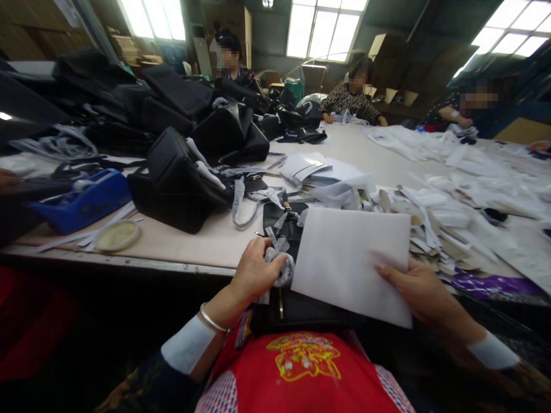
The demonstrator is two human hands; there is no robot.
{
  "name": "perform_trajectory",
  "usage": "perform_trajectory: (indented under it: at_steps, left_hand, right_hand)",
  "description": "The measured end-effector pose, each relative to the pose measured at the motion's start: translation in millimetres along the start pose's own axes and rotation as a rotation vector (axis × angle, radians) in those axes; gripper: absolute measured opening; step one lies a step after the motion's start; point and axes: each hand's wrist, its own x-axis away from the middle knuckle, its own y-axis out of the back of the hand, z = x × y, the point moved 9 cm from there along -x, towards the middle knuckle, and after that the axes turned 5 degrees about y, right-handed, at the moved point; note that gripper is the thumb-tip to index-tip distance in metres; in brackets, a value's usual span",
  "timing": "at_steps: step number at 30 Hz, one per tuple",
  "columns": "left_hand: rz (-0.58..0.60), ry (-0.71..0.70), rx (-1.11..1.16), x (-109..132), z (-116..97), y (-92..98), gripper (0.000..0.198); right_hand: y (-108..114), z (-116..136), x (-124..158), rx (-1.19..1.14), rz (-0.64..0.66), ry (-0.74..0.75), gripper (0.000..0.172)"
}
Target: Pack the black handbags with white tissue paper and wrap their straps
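My right hand [417, 289] grips a white sheet [348, 258] by its right edge, thumb on top; the sheet looks like paper or thin foam. Closed on a plastic-wrapped strap [284, 267] is my left hand [256, 267], just left of the sheet. Below both hands, at the table edge by my red apron [301, 373], lies a black bag [318, 310], partly covered by the sheet. More of its black material and wrapped straps show behind my left hand. How the bag joins these parts is hidden.
Many black bags [176, 178] are heaped at the left. A blue tape dispenser [86, 198] and a tape roll [118, 235] sit near the front edge. White sheets [305, 166], card scraps [430, 229] and white wrapping [456, 155] cover the right side. Several co-workers sit across the table.
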Motion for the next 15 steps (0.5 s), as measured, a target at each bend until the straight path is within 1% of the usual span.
perform_trajectory:
  at_steps: [2,3,4,6,8,10,12,15]
  left_hand:
    - [-0.030,-0.032,-0.136,6.7,2.0,-5.7,0.058]
    - [-0.026,-0.018,-0.179,9.6,4.8,-9.3,0.066]
    - [-0.013,0.011,-0.212,12.1,8.7,-12.4,0.069]
    - [0.029,0.082,-0.257,16.5,16.2,-16.0,0.071]
    - [0.073,0.121,-0.310,19.5,19.0,-16.1,0.061]
    - [0.126,0.117,-0.387,20.5,16.5,-16.2,0.041]
    - [0.188,0.114,-0.449,19.5,13.4,-17.5,0.023]
    - [0.228,0.164,-0.406,14.7,12.8,-16.0,0.014]
  right_hand:
    - [6.8,-2.8,3.0,0.160,-0.019,0.018,0.049]
    - [9.6,0.3,5.0,0.250,-0.040,0.042,0.049]
    - [12.1,5.9,7.3,0.338,-0.064,0.070,0.049]
    - [15.6,20.6,12.2,0.478,-0.110,0.131,0.049]
    - [15.4,32.3,15.7,0.555,-0.120,0.172,0.048]
    - [9.9,34.1,16.7,0.559,-0.075,0.166,0.048]
    - [-0.5,25.6,15.7,0.492,0.013,0.114,0.049]
    - [-20.7,3.4,14.7,0.338,0.194,-0.003,0.050]
